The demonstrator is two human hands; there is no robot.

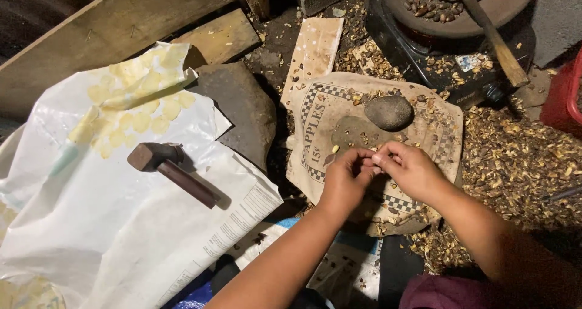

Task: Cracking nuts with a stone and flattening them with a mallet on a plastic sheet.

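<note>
item: nut shelling, floor station, seen from above.

hands: left hand (347,177) and right hand (410,169) meet over the middle of the cloth (424,112). fingers (383,158) of both pinched together on one small piece, likely a nut; it is too small and too covered to make out. fingers nearly closed, tips touching each other.

cloth: printed, checker-bordered, spread over a flat base on the floor. bits of husk scattered across it. one pale kernel (335,148) lies just left of the hands, apart from them.

stone (389,112): rounded, grey, resting on the cloth just beyond the hands, untouched.

shells (515,157): thick litter on the floor to the right of the cloth and along its near edge; more at the far edge. by this heap, a good many pieces look already opened.

pan (515,0): far right, on a dark stove, dark nuts in it, a wooden handle (497,42) lying across. these look roasted and not yet shelled, so much appears left.

sheet (91,224): white plastic, left, with pale flat pieces (139,106) laid out at its far end and a hammer (170,169) lying idle in the middle, well apart from the hands.

planks (109,36): far left, propped.

judgement: work mid-way; one piece in hand.
</note>
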